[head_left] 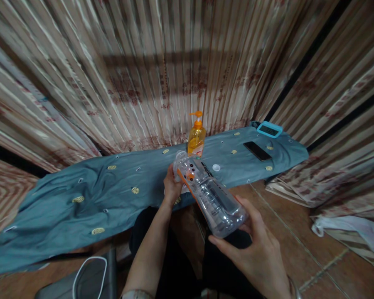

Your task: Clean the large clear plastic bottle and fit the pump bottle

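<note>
I hold a clear empty plastic bottle [210, 195] tilted, its open neck pointing away and to the left. My left hand [171, 186] grips it near the neck, where an orange label shows. My right hand [258, 253] cups its base from below. The bottle's white cap [216, 167] lies on the blue cloth [118, 195] just beyond the bottle. An orange pump soap bottle [196, 137] stands upright behind the neck.
The blue embroidered cloth covers a low long surface in front of striped curtains. A black phone [257, 150] and a turquoise digital device [269, 129] lie at its right end. A white plastic bag [355, 230] sits on the tiled floor at right; a white cable [90, 270] lies at lower left.
</note>
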Available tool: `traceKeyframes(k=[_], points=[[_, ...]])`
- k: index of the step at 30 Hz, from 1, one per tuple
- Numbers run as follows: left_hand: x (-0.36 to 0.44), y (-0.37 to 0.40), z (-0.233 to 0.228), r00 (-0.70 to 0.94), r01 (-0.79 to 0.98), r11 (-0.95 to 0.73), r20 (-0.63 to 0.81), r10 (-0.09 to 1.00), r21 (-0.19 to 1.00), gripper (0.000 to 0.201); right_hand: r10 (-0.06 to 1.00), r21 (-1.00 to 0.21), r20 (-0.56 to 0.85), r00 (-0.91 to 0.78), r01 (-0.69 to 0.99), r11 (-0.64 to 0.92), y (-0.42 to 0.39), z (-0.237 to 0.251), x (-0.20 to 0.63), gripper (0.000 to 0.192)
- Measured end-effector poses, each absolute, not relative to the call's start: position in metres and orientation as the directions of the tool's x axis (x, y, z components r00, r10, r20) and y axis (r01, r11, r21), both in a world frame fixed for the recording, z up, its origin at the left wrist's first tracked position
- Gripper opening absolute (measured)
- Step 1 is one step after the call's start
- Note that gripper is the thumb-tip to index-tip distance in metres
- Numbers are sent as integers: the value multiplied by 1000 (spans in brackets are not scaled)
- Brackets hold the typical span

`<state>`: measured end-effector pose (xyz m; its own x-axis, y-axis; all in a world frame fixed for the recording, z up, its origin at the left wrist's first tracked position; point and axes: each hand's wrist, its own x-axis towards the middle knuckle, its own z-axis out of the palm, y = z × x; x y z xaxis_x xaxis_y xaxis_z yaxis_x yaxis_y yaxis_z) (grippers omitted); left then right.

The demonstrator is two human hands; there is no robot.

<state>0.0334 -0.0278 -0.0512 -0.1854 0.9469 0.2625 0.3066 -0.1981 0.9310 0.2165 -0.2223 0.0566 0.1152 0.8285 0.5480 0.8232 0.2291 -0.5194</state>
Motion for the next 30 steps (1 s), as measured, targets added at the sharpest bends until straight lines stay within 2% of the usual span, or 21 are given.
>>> traceKeyframes(k=[13,19,30], points=[[36,-29,-47,-211,286,-170,235,949,943,60,839,-547,531,119,805,232,-224,54,218,70],[35,-30,-46,-194,291,-168,230,954,942,60,876,-592,464,129,782,198,-226,47,222,80],[35,-29,-46,-205,293,-155,220,954,943,59,851,-593,504,147,775,217,-223,52,217,68]])
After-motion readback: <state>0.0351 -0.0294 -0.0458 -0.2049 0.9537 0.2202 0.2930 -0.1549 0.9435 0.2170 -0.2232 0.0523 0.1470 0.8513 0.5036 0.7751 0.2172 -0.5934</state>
